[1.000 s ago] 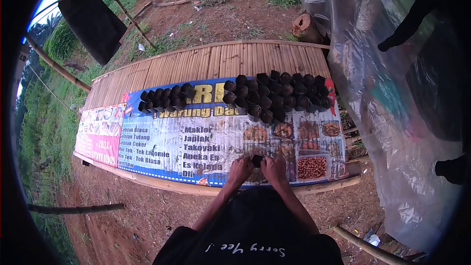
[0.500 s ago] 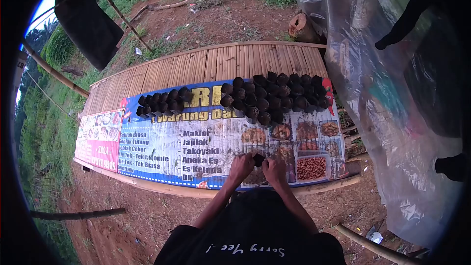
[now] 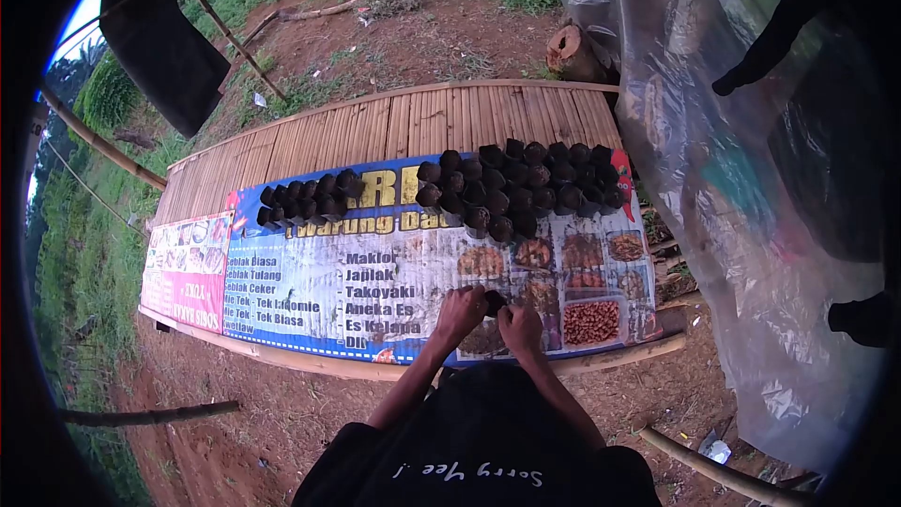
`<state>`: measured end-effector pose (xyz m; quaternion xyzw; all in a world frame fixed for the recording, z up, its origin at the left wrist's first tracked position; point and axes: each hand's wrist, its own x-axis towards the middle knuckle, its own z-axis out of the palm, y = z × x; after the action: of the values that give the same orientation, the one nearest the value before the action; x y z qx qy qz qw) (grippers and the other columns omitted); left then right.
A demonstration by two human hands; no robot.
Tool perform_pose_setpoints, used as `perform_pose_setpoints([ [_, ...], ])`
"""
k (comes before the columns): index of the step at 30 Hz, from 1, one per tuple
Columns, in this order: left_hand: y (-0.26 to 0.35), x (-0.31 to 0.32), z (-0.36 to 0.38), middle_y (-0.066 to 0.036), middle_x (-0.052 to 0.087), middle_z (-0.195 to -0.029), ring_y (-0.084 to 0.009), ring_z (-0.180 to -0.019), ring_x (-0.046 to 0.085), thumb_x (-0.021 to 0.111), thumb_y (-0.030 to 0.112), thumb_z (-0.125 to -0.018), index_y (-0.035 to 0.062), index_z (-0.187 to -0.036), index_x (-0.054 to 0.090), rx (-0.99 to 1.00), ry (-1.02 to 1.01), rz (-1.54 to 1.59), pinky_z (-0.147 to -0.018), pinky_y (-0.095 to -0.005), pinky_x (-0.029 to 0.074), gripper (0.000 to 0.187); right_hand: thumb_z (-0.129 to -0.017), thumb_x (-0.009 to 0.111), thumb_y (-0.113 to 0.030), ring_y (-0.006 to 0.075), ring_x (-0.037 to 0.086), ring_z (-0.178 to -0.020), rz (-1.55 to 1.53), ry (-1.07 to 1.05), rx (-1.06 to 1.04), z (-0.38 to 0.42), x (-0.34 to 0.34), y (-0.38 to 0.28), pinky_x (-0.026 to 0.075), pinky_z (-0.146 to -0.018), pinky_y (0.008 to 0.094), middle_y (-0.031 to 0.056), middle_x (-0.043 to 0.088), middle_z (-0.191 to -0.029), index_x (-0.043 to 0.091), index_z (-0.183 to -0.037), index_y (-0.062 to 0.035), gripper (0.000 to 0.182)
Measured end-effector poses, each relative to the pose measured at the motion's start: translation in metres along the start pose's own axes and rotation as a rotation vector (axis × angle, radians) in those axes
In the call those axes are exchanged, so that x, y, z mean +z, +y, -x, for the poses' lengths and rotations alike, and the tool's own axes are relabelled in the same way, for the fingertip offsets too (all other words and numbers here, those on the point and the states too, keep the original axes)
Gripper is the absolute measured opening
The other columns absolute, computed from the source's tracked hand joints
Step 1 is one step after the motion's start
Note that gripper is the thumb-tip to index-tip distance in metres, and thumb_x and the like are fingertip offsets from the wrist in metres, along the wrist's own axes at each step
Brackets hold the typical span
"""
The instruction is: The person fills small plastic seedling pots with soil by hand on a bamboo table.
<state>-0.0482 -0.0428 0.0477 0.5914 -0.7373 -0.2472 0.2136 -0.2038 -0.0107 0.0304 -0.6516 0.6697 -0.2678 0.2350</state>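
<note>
My left hand (image 3: 460, 313) and my right hand (image 3: 520, 327) meet near the front edge of the table. Between them is a small black plastic seedling bag (image 3: 493, 302), with the fingers of both hands closed on its sides; what is inside it I cannot make out. Beyond my hands, a large cluster of similar black seedling bags (image 3: 497, 200) stands upright in packed rows, several showing dark soil at the top. A smaller group of black bags (image 3: 310, 198) stands to the left. All of them rest on a printed menu banner (image 3: 394, 268).
The banner lies over a bamboo-slat table (image 3: 375, 136). Clear plastic sheeting (image 3: 694, 150) hangs at the right. A cut log (image 3: 574, 52) lies behind the table. Bamboo poles (image 3: 103, 145) stand at the left, and another pole (image 3: 713, 471) lies low at the right.
Both hands stay at the same spot, with fingers shifted slightly around the black bag, whose opening looks rounder now. The view has moved a little; the bag clusters are unchanged.
</note>
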Motion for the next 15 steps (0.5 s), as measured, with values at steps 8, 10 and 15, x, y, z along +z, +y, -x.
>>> perform_pose_setpoints([
  [8, 0.004, -0.001, -0.004, -0.020, 0.062, -0.072, -0.0392, -0.066, 0.060, 0.059, 0.013, -0.076, 0.0008, -0.076, 0.058, 0.067, 0.044, 0.024, -0.063, -0.0481, 0.049, 0.012, -0.083, 0.054, -0.028, 0.0409, 0.061, -0.063, -0.053, -0.020, 0.085, 0.005, 0.005, 0.001, 0.048, -0.060, 0.0495, 0.0229, 0.060, -0.063, 0.065, -0.072, -0.0015, 0.031],
  [10, 0.000, 0.002, -0.011, -0.020, 0.061, -0.071, -0.0387, -0.065, 0.060, 0.060, 0.013, -0.076, 0.0013, -0.074, 0.057, 0.127, 0.063, -0.053, -0.061, -0.0479, 0.048, 0.012, -0.084, 0.053, -0.029, 0.0412, 0.061, -0.063, -0.067, -0.025, 0.122, 0.005, 0.012, 0.007, 0.048, -0.059, 0.0495, 0.0228, 0.060, -0.063, 0.066, -0.073, -0.0021, 0.032],
  [15, -0.002, 0.003, -0.007, -0.020, 0.060, -0.071, -0.0385, -0.066, 0.060, 0.060, 0.016, -0.081, 0.0008, -0.074, 0.057, 0.134, 0.087, -0.024, -0.061, -0.0468, 0.048, 0.017, -0.087, 0.053, -0.033, 0.0382, 0.062, -0.065, -0.107, -0.121, 0.139, 0.009, 0.016, 0.017, 0.047, -0.058, 0.0468, 0.0189, 0.061, -0.063, 0.064, -0.072, -0.0022, 0.036],
])
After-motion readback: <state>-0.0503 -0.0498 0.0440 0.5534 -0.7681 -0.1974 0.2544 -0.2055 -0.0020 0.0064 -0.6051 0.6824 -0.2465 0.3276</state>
